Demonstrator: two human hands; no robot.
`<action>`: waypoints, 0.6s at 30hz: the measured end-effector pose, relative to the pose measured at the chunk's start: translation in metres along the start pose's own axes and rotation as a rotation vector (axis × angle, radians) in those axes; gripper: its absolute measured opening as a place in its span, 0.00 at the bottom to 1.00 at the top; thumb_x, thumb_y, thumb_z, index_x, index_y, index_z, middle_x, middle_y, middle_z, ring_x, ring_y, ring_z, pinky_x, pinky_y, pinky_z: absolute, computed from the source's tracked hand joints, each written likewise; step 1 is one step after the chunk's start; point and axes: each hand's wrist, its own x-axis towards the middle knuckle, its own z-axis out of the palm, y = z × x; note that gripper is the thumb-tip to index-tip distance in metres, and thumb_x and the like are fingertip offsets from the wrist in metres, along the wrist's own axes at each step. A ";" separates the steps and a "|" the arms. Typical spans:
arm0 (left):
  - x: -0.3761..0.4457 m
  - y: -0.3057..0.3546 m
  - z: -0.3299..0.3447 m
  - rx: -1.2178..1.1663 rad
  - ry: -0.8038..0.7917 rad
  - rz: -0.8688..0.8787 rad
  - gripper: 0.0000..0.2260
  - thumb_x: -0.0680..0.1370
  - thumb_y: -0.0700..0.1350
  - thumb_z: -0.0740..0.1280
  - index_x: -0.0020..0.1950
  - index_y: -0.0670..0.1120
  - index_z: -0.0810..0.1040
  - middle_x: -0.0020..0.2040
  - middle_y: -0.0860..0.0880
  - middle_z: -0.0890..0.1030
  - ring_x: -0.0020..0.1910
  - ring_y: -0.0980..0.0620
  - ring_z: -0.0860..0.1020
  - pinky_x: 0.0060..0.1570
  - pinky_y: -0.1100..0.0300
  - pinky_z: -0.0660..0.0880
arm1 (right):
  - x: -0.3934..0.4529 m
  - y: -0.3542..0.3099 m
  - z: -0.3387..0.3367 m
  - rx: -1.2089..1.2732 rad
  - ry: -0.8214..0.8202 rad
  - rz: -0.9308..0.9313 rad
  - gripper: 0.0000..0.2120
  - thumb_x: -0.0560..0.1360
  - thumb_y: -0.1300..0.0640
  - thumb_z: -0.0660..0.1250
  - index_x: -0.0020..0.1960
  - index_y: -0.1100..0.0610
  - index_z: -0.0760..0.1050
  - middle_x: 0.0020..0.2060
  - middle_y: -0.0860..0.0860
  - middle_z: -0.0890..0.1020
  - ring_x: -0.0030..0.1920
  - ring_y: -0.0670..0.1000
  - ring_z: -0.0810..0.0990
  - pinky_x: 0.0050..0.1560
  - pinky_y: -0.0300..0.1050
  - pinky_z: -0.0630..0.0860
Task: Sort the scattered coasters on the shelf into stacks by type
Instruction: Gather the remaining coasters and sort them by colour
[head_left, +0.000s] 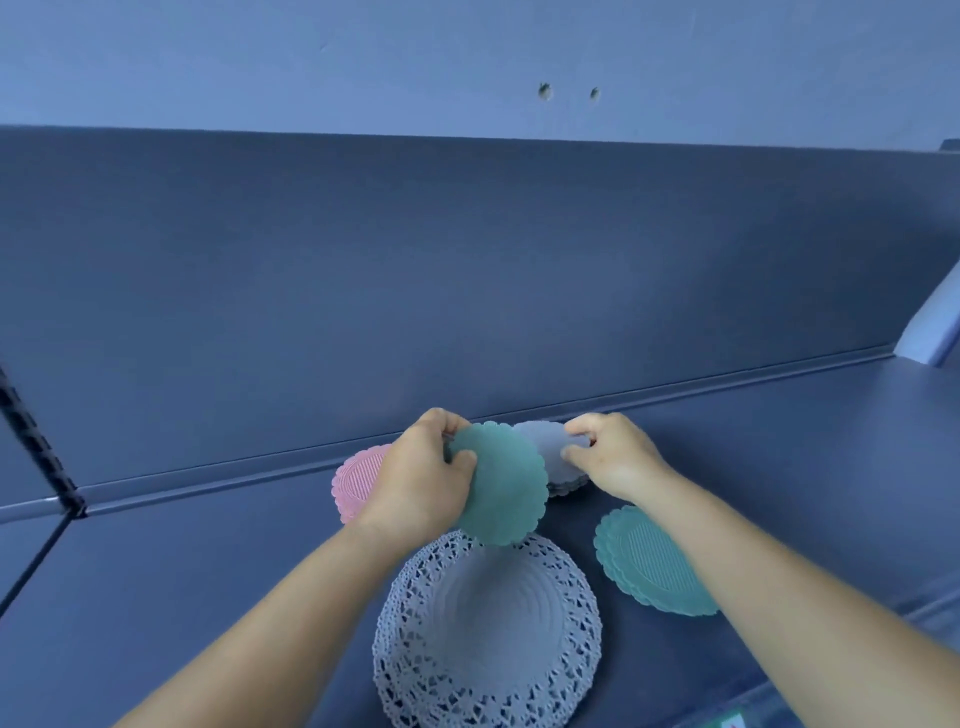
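Head view, centre frame: the left hand (421, 483) pinches a teal coaster (501, 483) lifted above the shelf (208, 571), the right hand (610, 457) pinches the grey stack (550, 452); best lay the coaster squarely onto the teal stack (649, 566) at lower right.
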 end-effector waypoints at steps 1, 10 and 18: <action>0.001 0.002 0.007 -0.018 0.005 -0.006 0.09 0.78 0.40 0.62 0.44 0.54 0.71 0.47 0.48 0.82 0.43 0.50 0.79 0.41 0.61 0.76 | -0.001 0.001 -0.004 -0.052 0.001 -0.037 0.13 0.75 0.52 0.66 0.59 0.49 0.77 0.59 0.51 0.71 0.64 0.54 0.70 0.57 0.43 0.68; -0.014 0.052 0.071 -0.117 -0.032 -0.024 0.05 0.78 0.40 0.63 0.49 0.50 0.72 0.42 0.52 0.80 0.36 0.55 0.76 0.36 0.63 0.73 | -0.059 0.028 -0.064 0.321 -0.245 -0.197 0.08 0.73 0.51 0.66 0.51 0.48 0.78 0.43 0.48 0.85 0.44 0.51 0.83 0.49 0.51 0.78; -0.033 0.062 0.114 0.340 -0.129 -0.003 0.14 0.76 0.45 0.65 0.61 0.47 0.71 0.53 0.47 0.78 0.50 0.47 0.76 0.49 0.59 0.72 | -0.070 0.073 -0.066 0.123 -0.121 -0.164 0.15 0.71 0.53 0.70 0.55 0.43 0.74 0.46 0.45 0.75 0.41 0.47 0.74 0.41 0.40 0.71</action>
